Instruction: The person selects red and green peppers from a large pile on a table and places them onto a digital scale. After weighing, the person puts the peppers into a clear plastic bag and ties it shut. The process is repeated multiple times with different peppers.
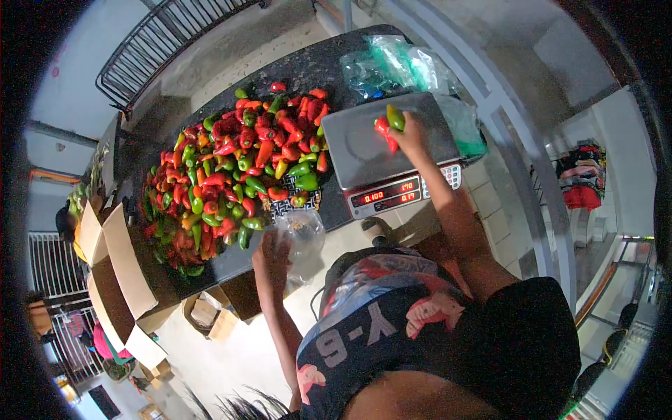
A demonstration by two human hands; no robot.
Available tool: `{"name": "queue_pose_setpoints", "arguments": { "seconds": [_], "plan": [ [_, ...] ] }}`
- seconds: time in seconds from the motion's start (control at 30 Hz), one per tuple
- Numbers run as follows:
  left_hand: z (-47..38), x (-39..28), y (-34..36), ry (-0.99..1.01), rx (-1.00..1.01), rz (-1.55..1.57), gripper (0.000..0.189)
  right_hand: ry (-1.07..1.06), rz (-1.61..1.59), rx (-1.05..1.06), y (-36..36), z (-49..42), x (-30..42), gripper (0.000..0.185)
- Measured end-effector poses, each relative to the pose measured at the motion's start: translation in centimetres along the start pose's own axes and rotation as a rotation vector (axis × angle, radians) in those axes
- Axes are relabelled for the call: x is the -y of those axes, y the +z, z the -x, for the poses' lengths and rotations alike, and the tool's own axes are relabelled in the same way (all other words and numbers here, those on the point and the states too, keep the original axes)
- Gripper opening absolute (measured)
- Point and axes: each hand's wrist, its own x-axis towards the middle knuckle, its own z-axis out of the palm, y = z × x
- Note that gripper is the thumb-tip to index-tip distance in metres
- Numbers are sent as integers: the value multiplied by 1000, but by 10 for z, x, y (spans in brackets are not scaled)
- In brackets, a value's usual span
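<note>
My right hand (pixel 410 135) grips a red pepper (pixel 386 132) and a green pepper (pixel 395 118) over the metal pan (pixel 357 157) of a digital scale. Whether the peppers touch the pan, I cannot tell. Red digits glow on the scale's display (pixel 386 196), beside a keypad. Lower down, at the table's near edge, my left hand (pixel 273 249) is on a clear plastic bag (pixel 307 239); its fingers are partly hidden. To the left of the scale, a large heap of red, green and orange peppers (pixel 236 157) covers much of the black table (pixel 315 63).
Clear and green plastic bags (pixel 404 63) lie behind the scale. A patterned sheet (pixel 294 199) shows under the heap. An open cardboard box (pixel 123 262) stands at the left, with a smaller carton (pixel 210 312) below the table edge. A grey metal frame (pixel 499 105) rises at the right.
</note>
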Motion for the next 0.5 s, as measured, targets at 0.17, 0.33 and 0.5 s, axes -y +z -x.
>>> {"name": "queue_pose_setpoints", "arguments": {
  "seconds": [0.17, 0.33, 0.5],
  "plan": [
    [-14, -12, -5, -16, -11, -137, 30, -176, 312, -15, 15, 6, 17, 43],
    [-16, -17, -5, -80, -24, -48, 32, -213, 383, 30, 36, 1, 12, 47],
    [-29, -15, 0, 27, -93, -111, 33, -217, 465, 87, 30, -1, 23, 47]
  ]
}}
